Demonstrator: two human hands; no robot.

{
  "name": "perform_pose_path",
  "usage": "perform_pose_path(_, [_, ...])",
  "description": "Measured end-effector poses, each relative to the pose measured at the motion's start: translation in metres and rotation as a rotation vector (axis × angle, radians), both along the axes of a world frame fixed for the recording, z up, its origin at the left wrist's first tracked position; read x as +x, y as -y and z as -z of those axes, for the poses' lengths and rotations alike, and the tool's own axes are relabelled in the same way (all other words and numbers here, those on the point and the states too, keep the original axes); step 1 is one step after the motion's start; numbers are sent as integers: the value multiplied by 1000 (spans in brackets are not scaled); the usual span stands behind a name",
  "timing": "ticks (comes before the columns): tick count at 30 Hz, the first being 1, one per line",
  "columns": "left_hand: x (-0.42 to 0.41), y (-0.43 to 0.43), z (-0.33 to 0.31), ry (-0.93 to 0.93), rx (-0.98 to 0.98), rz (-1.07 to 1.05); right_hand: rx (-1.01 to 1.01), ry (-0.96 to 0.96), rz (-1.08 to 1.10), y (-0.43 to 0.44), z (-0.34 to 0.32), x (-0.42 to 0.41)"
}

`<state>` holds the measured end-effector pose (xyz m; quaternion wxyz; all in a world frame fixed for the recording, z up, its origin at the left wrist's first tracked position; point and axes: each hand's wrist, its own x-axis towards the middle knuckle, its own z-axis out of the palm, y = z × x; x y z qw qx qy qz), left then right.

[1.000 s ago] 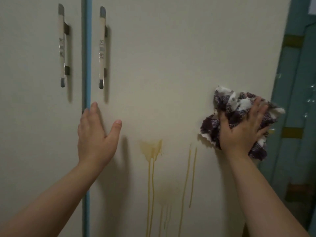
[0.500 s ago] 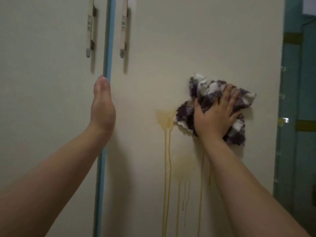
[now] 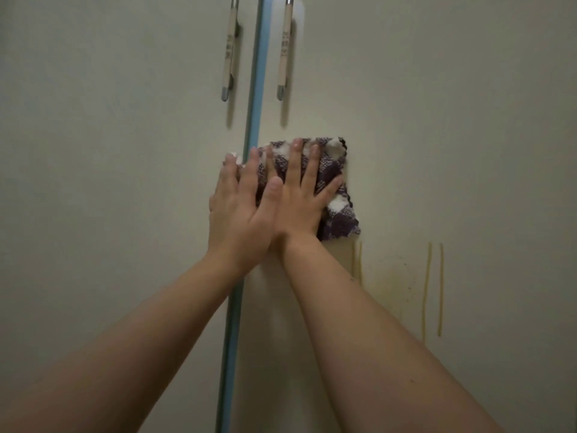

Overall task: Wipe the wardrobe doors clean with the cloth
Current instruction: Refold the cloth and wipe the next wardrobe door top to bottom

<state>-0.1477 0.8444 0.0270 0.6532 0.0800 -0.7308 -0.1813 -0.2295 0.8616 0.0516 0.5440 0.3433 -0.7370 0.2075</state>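
Noted two bare forearms rising from the lower edge and converging on the doors; found the left hand flat, fingers straight and close together, laid across the blue strip with fingertips on the cloth's left edge; found the right hand spread wide, fingers straight, pressing the cloth against the right door; no curl or pinch seen in either. Recorded the cloth as purple-and-white check, flattened to the panel just beside the strip. Logged faint yellow streaks directly under its bottom edge, a pale smudge beyond, and two longer drips well apart to the lower right; none yet wiped. Judged the step as mid-wipe on the right door. Calls next for a firm sweep down and rightward over the drips; left door to follow. Sighted two bar handles farthest, above the cloth.
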Motion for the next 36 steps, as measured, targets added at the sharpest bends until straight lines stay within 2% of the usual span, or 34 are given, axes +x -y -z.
perform_pose_path(7, [0,-2,51,150,-147,-230,27,-71,56,2,34,1])
perform_pose_path(10, [-10,-6,55,147,-149,-185,30,-84,67,-7,40,-9])
perform_pose_path(13, [-26,-15,50,221,-143,-139,-6,-48,84,-27,46,-28])
perform_pose_path(16, [-46,-35,52,288,-228,-107,-52,11,118,-57,51,-49])
perform_pose_path(21, [-67,-70,61,241,-312,-23,-114,117,127,-112,61,-79])
perform_pose_path(24, [-64,-67,60,211,-237,-84,-247,145,50,-144,63,-101])
perform_pose_path(31, [-42,-27,62,196,79,-211,-445,214,39,-223,81,-153])
perform_pose_path(36, [-28,-15,73,168,120,-148,-554,301,37,-238,106,-159])
